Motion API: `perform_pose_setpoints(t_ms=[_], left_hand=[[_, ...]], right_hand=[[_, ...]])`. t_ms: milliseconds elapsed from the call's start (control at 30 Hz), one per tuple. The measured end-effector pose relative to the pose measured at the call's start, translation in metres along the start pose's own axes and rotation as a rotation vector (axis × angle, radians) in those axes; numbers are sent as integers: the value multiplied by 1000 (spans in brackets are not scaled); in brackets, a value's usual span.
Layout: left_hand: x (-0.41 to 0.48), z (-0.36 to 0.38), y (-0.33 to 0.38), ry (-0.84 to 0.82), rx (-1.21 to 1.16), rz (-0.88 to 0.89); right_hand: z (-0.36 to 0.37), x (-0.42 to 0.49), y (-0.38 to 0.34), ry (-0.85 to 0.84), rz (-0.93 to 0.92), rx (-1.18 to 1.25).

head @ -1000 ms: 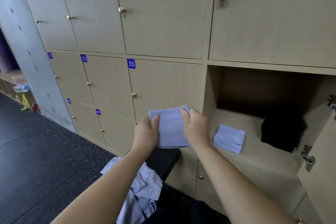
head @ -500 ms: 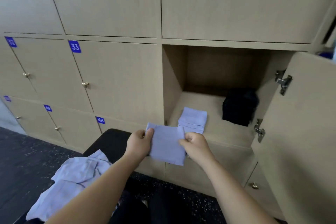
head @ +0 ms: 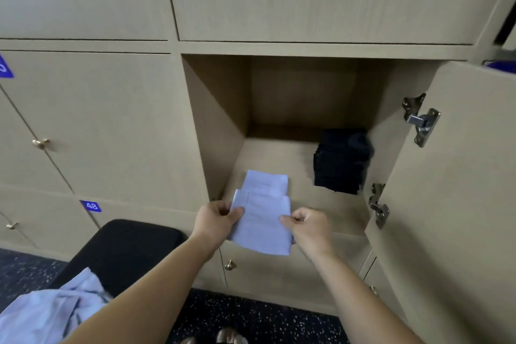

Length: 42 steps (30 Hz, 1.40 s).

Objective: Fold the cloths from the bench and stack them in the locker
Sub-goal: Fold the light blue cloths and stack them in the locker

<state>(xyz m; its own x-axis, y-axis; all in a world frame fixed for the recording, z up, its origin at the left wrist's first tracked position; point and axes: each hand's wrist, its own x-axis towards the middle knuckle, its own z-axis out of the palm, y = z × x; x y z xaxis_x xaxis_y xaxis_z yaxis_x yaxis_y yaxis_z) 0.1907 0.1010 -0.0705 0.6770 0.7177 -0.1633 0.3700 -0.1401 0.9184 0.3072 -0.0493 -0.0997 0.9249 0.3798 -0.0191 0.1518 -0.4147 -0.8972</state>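
The step in hand seems to be the stacking: a folded pale blue rectangular cloth [head: 262, 227] is hanging in the air just in front of the open light-beige wooden locker compartment [head: 223, 126]. The left hand [head: 216, 220] is pinching its left edge between the thumb and the fingers. The right hand [head: 310, 227] is doing the same on the right edge, so both hands are grasping the cloth and neither one is released.

In this view the upper edge of the cloth is overlapping the small stack of folded pale blue cloths [head: 266, 181], which is lying at the front left of the locker floor. I cannot tell if the two are touching.

In my judgement the folding of this piece is finished. The next move is asking for lifting it over the stack, matching the edges, laying it flat, and opening both hands together so the fold is not springing open.

The cloth is looking thin, soft and matte, with a faint crease, so it will probably sag where it is not supported. The locker boards are smooth and hard with a fine wood grain.

The flat beige locker door [head: 460, 204] is standing open at the right, carrying shiny metal hinges [head: 421, 119]. A pile of black folded fabric [head: 340, 162] is sitting at the back right of the same compartment, well apart from the blue stack.

On the black padded surface [head: 125, 248], a crumpled heap of pale blue cloths [head: 47, 313] is waiting, so more folding is remaining.
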Motion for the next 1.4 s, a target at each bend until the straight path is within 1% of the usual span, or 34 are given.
perform_pose_setpoints(t_ms=[233,500,700,900,1000,1167,1200,1267,1333,1367,1400], left_hand=[[85,18,11,32,1,20],[144,32,17,9,-65,7],[157,38,4,4,-80,-25],[164,43,-9,9,-21,-5],[165,44,-13,9,-44,16],[171,43,-16,7,1,42],[170,43,-16,13,35,61],[168,43,-16,59,207,157],[161,40,-15,125,439,369],[158,39,-16,130,555,492],[156,39,-17,98,649,593]], right_hand=[[8,74,-8,32,-16,-41],[24,140,-3,38,26,24],[36,150,10,-2,94,94],[43,148,18,-24,104,106],[50,148,22,7,80,84],[54,147,25,54,76,5],[54,146,24,67,63,-21],[52,141,20,101,11,-82],[48,134,14,139,-96,-236],[46,129,10,140,-185,-375],[45,125,7,111,-289,-510]])
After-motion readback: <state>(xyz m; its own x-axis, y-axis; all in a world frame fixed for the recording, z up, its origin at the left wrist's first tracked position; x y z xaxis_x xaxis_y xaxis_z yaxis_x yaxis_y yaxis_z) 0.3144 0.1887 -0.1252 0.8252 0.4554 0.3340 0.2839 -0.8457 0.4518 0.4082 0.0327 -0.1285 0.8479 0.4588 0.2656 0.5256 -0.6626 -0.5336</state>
